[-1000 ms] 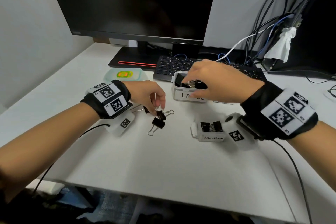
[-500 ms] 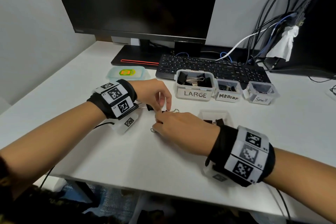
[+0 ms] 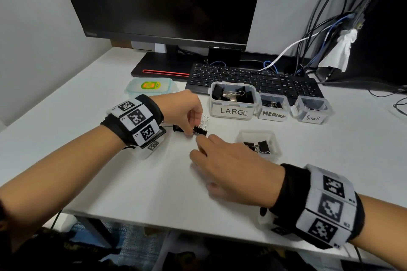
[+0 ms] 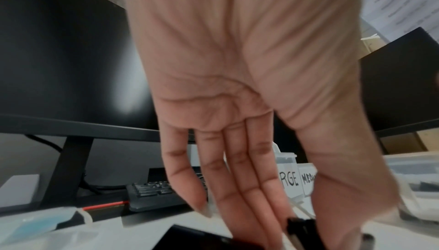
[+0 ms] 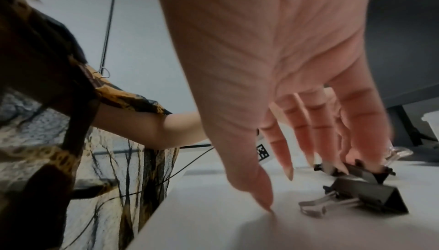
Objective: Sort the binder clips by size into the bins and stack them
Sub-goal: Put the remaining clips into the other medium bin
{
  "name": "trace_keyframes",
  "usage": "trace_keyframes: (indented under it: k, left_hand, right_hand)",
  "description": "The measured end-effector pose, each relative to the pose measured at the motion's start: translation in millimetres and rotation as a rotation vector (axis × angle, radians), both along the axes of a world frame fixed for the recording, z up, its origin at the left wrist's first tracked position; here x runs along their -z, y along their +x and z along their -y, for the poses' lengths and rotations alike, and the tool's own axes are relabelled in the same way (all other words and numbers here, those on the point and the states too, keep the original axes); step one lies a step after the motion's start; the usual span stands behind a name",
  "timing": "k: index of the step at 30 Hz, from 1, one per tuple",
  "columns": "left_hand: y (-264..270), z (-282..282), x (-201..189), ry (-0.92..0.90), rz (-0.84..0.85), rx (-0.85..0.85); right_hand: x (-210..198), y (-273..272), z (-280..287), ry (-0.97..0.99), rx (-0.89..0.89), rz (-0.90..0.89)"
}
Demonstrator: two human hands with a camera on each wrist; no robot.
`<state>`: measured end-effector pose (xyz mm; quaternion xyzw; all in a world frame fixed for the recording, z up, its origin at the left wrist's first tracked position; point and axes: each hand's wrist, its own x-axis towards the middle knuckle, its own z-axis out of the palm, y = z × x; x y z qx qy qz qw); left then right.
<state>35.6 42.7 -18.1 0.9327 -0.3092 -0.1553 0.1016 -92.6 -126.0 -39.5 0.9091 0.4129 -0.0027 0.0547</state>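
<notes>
Fingers (image 3: 191,126) of the left hand (image 3: 180,109) pinch a clip (image 3: 200,131); the right hand (image 3: 231,167), fingers loose, maybe touches another clip (image 5: 370,198). Bins (image 3: 233,112) and keyboard (image 3: 253,78) sit behind.

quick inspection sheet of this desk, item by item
surface: white desk, bare in front.
job's things: LARGE bin, MEDIUM bin, Small bin in a row, clips inside; fourth bin nearer, two clips; loose binder clips on desk.
clutter: lidded container.
hands: left hand pinches binder clip; right hand reaches beside it, holding nothing.
cables: bundle back right.
surroundings: monitor, keyboard.
</notes>
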Motion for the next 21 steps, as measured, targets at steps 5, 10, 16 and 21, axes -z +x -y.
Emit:
trace_keyframes:
  k: [5,10,16,21]
  left_hand:
    - [-3,-1,-8,-0.044,0.031,0.0]
    - [-13,6,-23,-0.187,0.042,0.069]
    - [-28,36,-31,-0.287,0.013,0.171]
    - [-34,59,-26,-0.32,0.004,0.195]
  right_hand:
    - [4,-6,10,-0.125,0.029,0.055]
    - [2,-14,24,-0.183,0.102,-0.017]
    - [0,-19,51,-0.147,0.16,-0.074]
    - [0,-19,82,-0.053,0.251,-0.098]
